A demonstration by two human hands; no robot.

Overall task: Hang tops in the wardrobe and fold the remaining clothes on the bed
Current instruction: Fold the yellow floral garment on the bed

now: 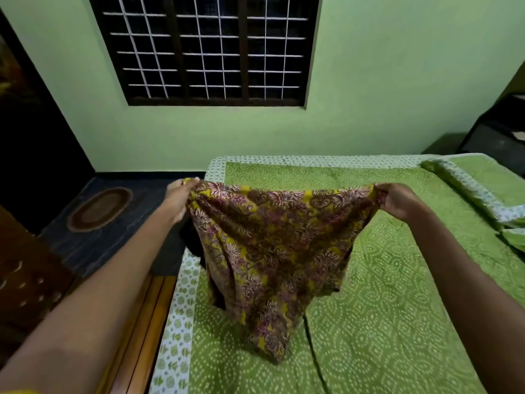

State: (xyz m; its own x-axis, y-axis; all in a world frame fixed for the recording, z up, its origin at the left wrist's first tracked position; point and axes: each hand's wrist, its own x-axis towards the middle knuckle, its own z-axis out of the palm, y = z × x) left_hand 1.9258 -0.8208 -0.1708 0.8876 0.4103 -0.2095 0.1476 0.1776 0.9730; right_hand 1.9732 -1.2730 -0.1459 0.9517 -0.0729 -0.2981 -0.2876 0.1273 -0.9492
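Stretching between both hands, the floral garment [272,245] hangs with its top edge running nearly level from left to right, while its length drops toward the bed [397,308], so the long axis is roughly vertical and the lower end trails onto the green patterned bedspread near the viewer. At the left corner, the left hand [177,201] grips the cloth, its fingers [190,182] curled and pinched over a bunched bit of the yellow edge. At the right corner, the right hand [397,201] does the same, fingers closed around gathered fabric. Both hands sit at much the same height and reach, so neither is plainly nearer; the cloth falls below and between them, toward the person. My guess is that the coming move is to lay it flat for folding or carry it off to hang, and either way it turns on keeping that top edge taut and level. Behind the garment's left side a dark piece of clothing [196,243] lies at the bed's edge, its shape hard to tell.

To the far left an oval mat [99,209] lies on the dark floor. A barred window [210,49] is set in the green wall beyond, and a pillow [483,189] in matching print rests at the bed's right side.
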